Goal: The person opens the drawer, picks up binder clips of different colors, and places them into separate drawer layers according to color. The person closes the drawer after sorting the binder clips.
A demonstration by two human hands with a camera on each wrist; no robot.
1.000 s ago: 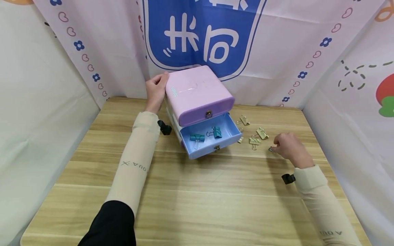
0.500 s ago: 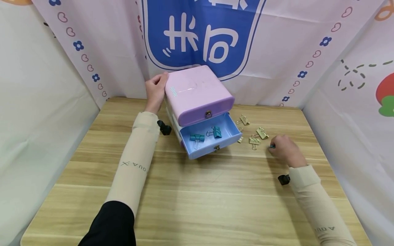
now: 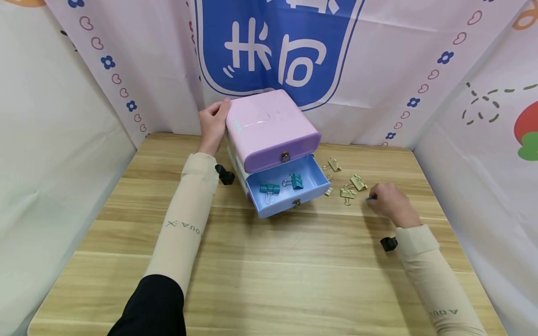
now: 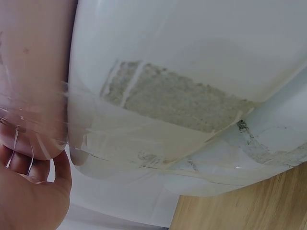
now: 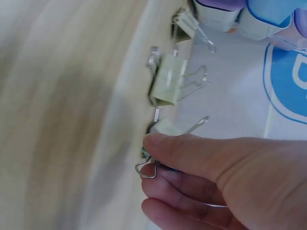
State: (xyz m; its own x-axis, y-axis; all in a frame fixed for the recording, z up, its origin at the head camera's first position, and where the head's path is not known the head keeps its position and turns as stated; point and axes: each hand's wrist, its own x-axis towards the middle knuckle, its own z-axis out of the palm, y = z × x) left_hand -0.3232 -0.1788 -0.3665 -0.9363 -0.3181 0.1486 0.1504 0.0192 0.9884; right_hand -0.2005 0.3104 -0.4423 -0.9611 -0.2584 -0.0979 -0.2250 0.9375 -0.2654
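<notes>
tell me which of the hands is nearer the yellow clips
Right. The right hand is just right of the yellow clips, pinching a teal clip; the left hand holds the box by its back left corner, across from them.

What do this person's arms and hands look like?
The left hand and right hand look bare. The left sleeve and right sleeve are cream with folded cuffs and dark lettering; black fabric shows farther up on the left. A black gadget sits beside each cuff.

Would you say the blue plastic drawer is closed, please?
No, the blue plastic drawer juts out, with two teal metal binder clips inside.
</notes>
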